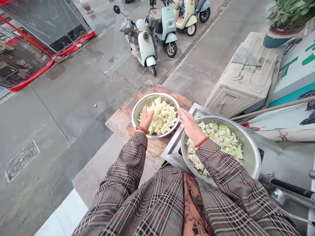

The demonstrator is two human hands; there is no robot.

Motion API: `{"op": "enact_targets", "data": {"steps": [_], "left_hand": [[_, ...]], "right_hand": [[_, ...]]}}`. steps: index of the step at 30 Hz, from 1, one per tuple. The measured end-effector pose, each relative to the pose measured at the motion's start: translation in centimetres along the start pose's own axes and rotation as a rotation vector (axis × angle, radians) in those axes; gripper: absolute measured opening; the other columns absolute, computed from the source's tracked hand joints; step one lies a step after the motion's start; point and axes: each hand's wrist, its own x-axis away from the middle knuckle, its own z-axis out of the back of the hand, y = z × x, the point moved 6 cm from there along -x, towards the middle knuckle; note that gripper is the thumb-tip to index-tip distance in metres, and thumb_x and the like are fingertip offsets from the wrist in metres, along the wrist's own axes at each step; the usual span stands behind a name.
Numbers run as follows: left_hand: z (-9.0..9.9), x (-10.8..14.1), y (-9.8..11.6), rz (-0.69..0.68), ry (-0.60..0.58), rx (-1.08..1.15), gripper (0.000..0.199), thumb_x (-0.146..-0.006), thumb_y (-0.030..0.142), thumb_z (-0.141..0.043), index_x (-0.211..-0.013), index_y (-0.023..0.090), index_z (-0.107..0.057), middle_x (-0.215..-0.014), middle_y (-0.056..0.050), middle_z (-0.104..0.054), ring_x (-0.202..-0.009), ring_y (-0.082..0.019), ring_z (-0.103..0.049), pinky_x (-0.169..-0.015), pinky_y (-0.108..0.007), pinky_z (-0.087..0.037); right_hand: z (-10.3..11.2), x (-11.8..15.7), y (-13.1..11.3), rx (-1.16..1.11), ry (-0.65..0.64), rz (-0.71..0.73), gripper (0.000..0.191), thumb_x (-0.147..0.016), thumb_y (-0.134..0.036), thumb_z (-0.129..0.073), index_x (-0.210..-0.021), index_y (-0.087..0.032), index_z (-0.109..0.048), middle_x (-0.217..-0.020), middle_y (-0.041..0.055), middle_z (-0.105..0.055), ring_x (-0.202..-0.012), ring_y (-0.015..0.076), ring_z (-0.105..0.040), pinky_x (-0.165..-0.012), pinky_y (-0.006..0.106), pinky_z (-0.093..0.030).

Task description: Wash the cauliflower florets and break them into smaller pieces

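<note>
A steel bowl (134, 115) heaped with pale cauliflower florets (162, 116) rests on a worn wooden board (120, 119). My left hand (146, 120) is over the bowl's near left side, thumb and fingers apart, nothing seen in it. My right hand (189, 124) is at the bowl's right rim with its fingers stretched out; whether they touch the metal I cannot tell. Beneath my right wrist sits a larger steel basin (254, 154), holding cauliflower bits and green stem pieces (225, 139). My right forearm hides part of that basin.
The larger basin stands on a metal frame (169, 149) close to my body. To the right are a dusty outdoor unit (251, 70), a potted plant (283, 36) and a long pole (268, 108). Scooters (146, 47) are parked beyond the board, on the pavement.
</note>
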Motion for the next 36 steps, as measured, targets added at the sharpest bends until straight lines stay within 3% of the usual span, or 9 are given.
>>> {"op": "enact_targets", "data": {"steps": [2, 8, 17, 21, 24, 28, 31, 33, 36], "left_hand": [[-1.2, 1.8, 0.5, -0.124, 0.002, -0.209, 0.076, -0.09, 0.054, -0.046, -0.154, 0.02, -0.025, -0.164, -0.014, -0.013, -0.151, -0.03, -0.01, -0.119, -0.049, -0.017], [-7.1, 4.9, 1.5, -0.384, -0.313, -0.629, 0.068, -0.081, 0.051, -0.061, -0.145, 0.032, -0.046, -0.164, -0.001, -0.017, -0.15, -0.038, 0.002, -0.117, -0.061, 0.003], [-2.3, -3.5, -2.8, -0.098, -0.253, -0.696, 0.064, -0.085, 0.054, -0.053, -0.145, 0.03, -0.045, -0.165, -0.004, -0.012, -0.149, -0.041, -0.005, -0.116, -0.062, -0.012], [-1.1, -5.5, -4.2, 0.039, -0.213, -0.699, 0.061, -0.089, 0.05, -0.049, -0.143, 0.023, -0.046, -0.166, -0.01, 0.0, -0.144, -0.044, -0.022, -0.111, -0.065, -0.024], [-1.1, -6.3, -4.0, -0.011, -0.161, -0.717, 0.063, -0.085, 0.042, -0.059, -0.143, 0.023, -0.046, -0.165, -0.012, -0.011, -0.142, -0.044, -0.024, -0.111, -0.068, -0.02], [-1.0, -5.0, -0.7, -0.227, 0.017, -0.518, 0.053, -0.085, 0.03, -0.056, -0.136, 0.014, -0.051, -0.152, -0.018, -0.038, -0.138, -0.037, -0.036, -0.114, -0.056, -0.027], [-3.3, -1.8, 3.6, -0.417, 0.045, -0.343, 0.043, -0.088, 0.026, -0.051, -0.129, 0.013, -0.055, -0.131, -0.017, -0.056, -0.126, -0.031, -0.049, -0.109, -0.049, -0.036], [-6.5, 1.1, 6.5, -0.531, -0.048, -0.291, 0.037, -0.09, 0.026, -0.048, -0.124, 0.014, -0.058, -0.117, -0.014, -0.062, -0.114, -0.028, -0.055, -0.102, -0.046, -0.043], [-12.9, 6.4, 9.6, -0.743, -0.372, -0.319, 0.035, -0.09, 0.028, -0.05, -0.122, 0.016, -0.06, -0.113, -0.013, -0.064, -0.105, -0.025, -0.058, -0.096, -0.041, -0.045]], "right_hand": [[3.3, 2.4, 1.7, 0.019, 0.07, -0.027, 0.063, -0.09, -0.065, -0.044, -0.14, -0.029, -0.048, -0.144, 0.0065, -0.053, -0.13, 0.0229, -0.052, -0.105, 0.042, -0.046], [11.4, 9.4, 6.2, -0.088, 0.325, -0.149, 0.052, -0.082, -0.059, -0.063, -0.126, -0.031, -0.061, -0.133, 0.0058, -0.062, -0.115, 0.0239, -0.064, -0.096, 0.039, -0.053], [15.1, 14.2, 8.7, -0.162, 0.461, -0.226, 0.051, -0.08, -0.057, -0.065, -0.121, -0.028, -0.062, -0.128, 0.0081, -0.064, -0.108, 0.024, -0.066, -0.093, 0.04, -0.054], [16.9, 14.6, 8.2, -0.008, 0.509, -0.193, 0.051, -0.08, -0.055, -0.064, -0.119, -0.023, -0.062, -0.126, 0.0095, -0.065, -0.105, 0.0232, -0.066, -0.091, 0.038, -0.053], [17.9, 14.4, 7.9, 0.188, 0.454, -0.18, 0.046, -0.085, -0.052, -0.057, -0.12, -0.021, -0.063, -0.123, 0.0099, -0.067, -0.105, 0.0229, -0.066, -0.092, 0.039, -0.051], [16.6, 13.4, 7.8, 0.574, 0.226, -0.165, 0.037, -0.093, -0.042, -0.048, -0.12, -0.023, -0.065, -0.12, 0.008, -0.069, -0.107, 0.0222, -0.065, -0.092, 0.036, -0.05], [13.9, 11.8, 8.3, 0.933, 0.09, -0.134, 0.037, -0.094, -0.038, -0.048, -0.124, -0.02, -0.062, -0.118, 0.0115, -0.069, -0.105, 0.0252, -0.063, -0.088, 0.037, -0.048], [12.4, 10.8, 9.0, 1.15, 0.079, -0.156, 0.036, -0.092, -0.037, -0.054, -0.119, -0.015, -0.063, -0.111, 0.0148, -0.069, -0.104, 0.0283, -0.062, -0.089, 0.038, -0.046], [11.5, 10.1, 10.1, 1.252, 0.042, -0.244, 0.022, -0.088, -0.034, -0.059, -0.094, -0.015, -0.067, -0.094, 0.013, -0.07, -0.095, 0.0275, -0.062, -0.084, 0.036, -0.044]]}}
